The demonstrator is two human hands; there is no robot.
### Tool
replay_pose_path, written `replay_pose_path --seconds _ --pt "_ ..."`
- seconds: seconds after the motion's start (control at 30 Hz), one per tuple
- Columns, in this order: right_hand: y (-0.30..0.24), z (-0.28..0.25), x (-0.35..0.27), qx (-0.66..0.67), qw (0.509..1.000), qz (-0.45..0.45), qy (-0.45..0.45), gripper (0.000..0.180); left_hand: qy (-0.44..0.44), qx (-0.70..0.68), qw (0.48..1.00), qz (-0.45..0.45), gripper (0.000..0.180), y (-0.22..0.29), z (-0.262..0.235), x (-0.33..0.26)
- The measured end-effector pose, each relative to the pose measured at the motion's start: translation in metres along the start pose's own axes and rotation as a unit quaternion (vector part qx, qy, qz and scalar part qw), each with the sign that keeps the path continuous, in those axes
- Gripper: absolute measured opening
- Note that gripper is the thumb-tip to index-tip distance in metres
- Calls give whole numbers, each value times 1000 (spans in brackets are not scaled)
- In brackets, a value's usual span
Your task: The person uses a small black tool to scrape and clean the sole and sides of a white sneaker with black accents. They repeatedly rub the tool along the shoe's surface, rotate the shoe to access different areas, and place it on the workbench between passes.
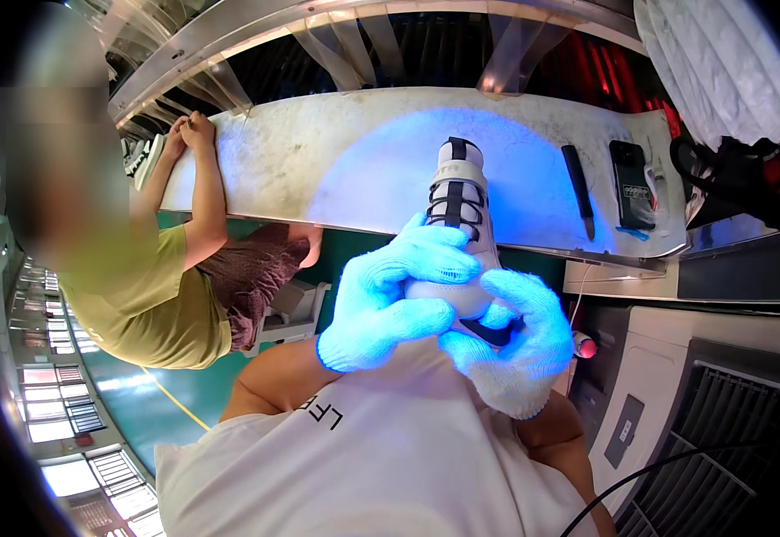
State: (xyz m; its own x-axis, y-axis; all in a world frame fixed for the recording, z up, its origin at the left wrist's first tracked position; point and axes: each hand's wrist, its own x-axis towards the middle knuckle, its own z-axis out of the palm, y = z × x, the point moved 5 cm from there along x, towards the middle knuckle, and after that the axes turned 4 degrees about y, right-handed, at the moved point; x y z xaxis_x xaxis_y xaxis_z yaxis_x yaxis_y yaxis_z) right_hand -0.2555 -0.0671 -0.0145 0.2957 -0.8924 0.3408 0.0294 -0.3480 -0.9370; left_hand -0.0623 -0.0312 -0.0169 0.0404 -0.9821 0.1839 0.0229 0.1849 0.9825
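Observation:
A white sneaker (457,204) with black laces and black strips is held up in front of my chest, its rounded toe toward me. Blue-tinted light falls on it and on both gloves. My left hand (399,291), in a knit glove, grips the toe and upper from the left, fingers lying across the front. From the right, my gloved right hand (515,336) curls around the toe end near the dark sole edge. Part of the toe and most of the sole are hidden by the fingers.
Behind the shoe runs a worn pale table (291,170). On its right lie a black-handled knife (578,190) and a dark phone (629,183). Left, a co-worker (166,277) rests both hands at the table, near some shoes (146,163). A cabinet (650,385) stands right.

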Motion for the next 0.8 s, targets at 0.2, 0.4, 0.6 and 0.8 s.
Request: replay_pose_path --seconds 0.2,0.4,0.6,0.8 --pt "-11 0 5 -34 997 -48 -40 67 18 56 998 -27 35 16 5 3" --pt "-8 1 12 4 999 -38 -32 73 25 -19 998 -50 46 23 11 11" --pt "-10 0 19 -62 995 -79 15 73 -43 33 998 32 61 17 1 22" --pt "1 4 37 -57 993 -100 -7 76 -67 75 994 52 59 21 -10 34"
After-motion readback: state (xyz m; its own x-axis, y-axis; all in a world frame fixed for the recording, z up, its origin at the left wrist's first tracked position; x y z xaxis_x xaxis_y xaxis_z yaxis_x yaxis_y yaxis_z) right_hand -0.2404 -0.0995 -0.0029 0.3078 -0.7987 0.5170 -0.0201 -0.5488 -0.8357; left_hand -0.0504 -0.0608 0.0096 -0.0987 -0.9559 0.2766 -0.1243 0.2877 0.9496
